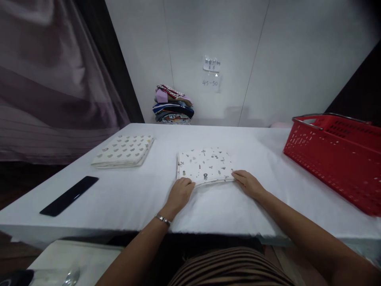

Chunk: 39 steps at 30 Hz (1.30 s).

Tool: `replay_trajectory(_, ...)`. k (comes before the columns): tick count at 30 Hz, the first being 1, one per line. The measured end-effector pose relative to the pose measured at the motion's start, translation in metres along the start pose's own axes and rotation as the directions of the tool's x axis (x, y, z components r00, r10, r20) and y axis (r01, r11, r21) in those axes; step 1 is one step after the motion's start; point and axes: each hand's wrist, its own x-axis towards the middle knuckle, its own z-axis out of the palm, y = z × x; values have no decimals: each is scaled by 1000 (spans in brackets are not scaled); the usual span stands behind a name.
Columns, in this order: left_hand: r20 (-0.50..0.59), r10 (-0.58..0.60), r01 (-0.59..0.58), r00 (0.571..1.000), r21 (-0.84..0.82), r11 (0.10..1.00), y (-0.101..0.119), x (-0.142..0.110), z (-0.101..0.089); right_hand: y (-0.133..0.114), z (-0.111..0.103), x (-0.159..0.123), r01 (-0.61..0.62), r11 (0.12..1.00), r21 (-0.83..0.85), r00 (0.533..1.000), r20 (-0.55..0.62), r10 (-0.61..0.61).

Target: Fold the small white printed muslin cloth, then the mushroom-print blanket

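Observation:
A folded white cloth [205, 165] printed with small plant-like figures lies on the white-covered table [143, 206] in front of me. My left hand [180, 194], with a metal band at the wrist, grips its near left corner, fingers closed on the edge. At the near right corner my right hand [248, 182] pinches the same cloth between thumb and fingers. The near edge looks slightly lifted between the two hands. Another folded cloth [125, 151], cream with grey motifs, sits apart to the left.
A red perforated basket [336, 159] with metal handles stands at the right. A dark flat phone-like slab [70, 196] lies at the left front. Behind the table's far edge rises a stack of folded fabrics [173, 105] against the wall. A purple curtain [59, 87] hangs left.

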Motion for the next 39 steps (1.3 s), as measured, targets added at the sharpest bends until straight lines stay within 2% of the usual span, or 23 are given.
replay_trajectory(3, -23, -10, 10, 1000, 3, 1000, 2, 0, -1, -11, -13, 10, -56, 996, 65, 998, -17, 57)
replay_trajectory(6, -35, -27, 26, 999, -18, 1000, 4, 0, -2, -27, -22, 36, -104, 983, 152, 993, -40, 111)
replay_trajectory(9, -23, -43, 42, 999, -24, 999, 5, 0, -4, -45, -15, 71, -58, 982, 177, 998, -19, 62)
replay_trajectory(12, 25, -81, 82, 996, -36, 996, 7, -1, -9, -62, 6, 94, -32, 996, 88, 986, 165, 17)
replay_trajectory(14, 65, -138, 142, 988, -60, 988, 8, 1, -13, -71, 21, 96, -37, 999, 5, 951, 306, 34)
replay_trajectory(16, 92, -227, 235, 970, -88, 968, 8, 10, -17, -75, 33, 92, -40, 998, -56, 931, 361, 58)
replay_trajectory(20, 65, -401, 406, 914, -104, 908, 2, 40, -17, -76, 41, 83, -33, 993, -117, 941, 332, 70)
replay_trajectory(22, 64, -487, 491, 871, -64, 869, -5, 49, -15, -75, 41, 82, -32, 991, -132, 941, 329, 74)
replay_trajectory(24, 83, -607, 611, 790, -39, 791, -15, 50, -12, -73, 42, 82, -29, 989, -143, 942, 327, 75)
replay_trajectory(26, 120, -731, 740, 672, -63, 670, -23, 42, -10, -72, 43, 83, -21, 988, -153, 945, 319, 70)
replay_trajectory(28, 168, -808, 825, 565, -114, 553, -30, 31, -8, -71, 45, 82, -17, 987, -159, 947, 313, 67)
replay_trajectory(29, 188, -826, 847, 531, -136, 513, -31, 27, -7, -71, 46, 82, -16, 987, -159, 949, 309, 65)
replay_trajectory(31, 199, -837, 859, 510, -167, 483, -33, 21, -5, -70, 46, 82, -15, 988, -154, 951, 302, 61)
replay_trajectory(35, 161, -825, 838, 542, -172, 517, -33, 27, -3, -71, 45, 82, -18, 989, -149, 951, 302, 63)
replay_trajectory(39, 232, -825, 857, 515, -153, 492, -33, 37, -6, -74, 42, 82, -25, 988, -153, 947, 314, 73)
